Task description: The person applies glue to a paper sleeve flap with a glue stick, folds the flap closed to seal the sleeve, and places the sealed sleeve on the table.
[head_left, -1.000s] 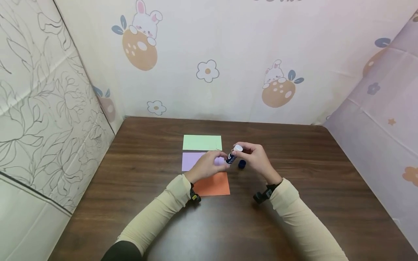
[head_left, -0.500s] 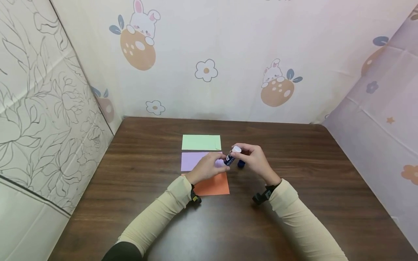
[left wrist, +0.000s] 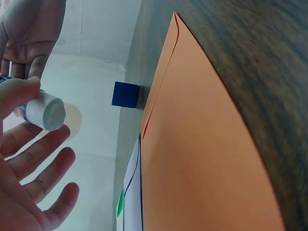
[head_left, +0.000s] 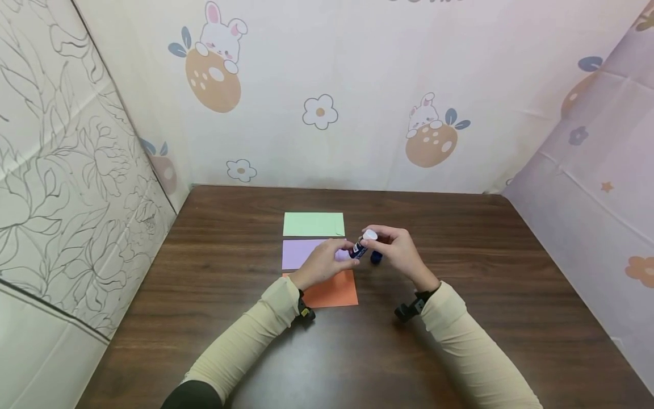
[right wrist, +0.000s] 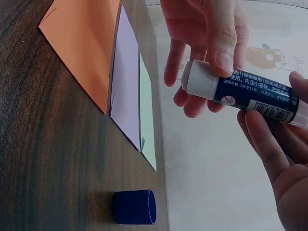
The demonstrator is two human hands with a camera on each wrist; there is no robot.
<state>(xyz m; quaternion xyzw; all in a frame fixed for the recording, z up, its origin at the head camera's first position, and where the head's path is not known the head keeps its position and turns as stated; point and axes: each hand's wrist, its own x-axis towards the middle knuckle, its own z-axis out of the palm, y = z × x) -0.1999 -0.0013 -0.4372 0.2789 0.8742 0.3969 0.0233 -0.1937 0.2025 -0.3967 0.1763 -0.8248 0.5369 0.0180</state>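
Both hands hold an uncapped glue stick (head_left: 359, 248) above the table, tilted, with a dark blue printed label and white ends. My left hand (head_left: 323, 264) pinches its lower end; in the left wrist view the thumb lies on the tube beside the white end and the other fingers spread loosely below. At the upper white end, the fingertips of my right hand (head_left: 402, 251) grip the tube. Printed text and a barcode face the right wrist camera on the glue stick (right wrist: 255, 96). Its dark blue cap (right wrist: 134, 207) stands on the table under the right hand.
Three envelopes lie in a column on the brown wooden table (head_left: 245, 352): green (head_left: 313, 224) at the back, purple (head_left: 300, 254) in the middle, orange (head_left: 334, 291) nearest. The left hand and forearm partly cover the purple and orange ones. Patterned walls (head_left: 368, 142) border the table.
The head view shifts slightly. The glue stick tips a little further over between the fingers, while both hands keep nearly the same place and grip.
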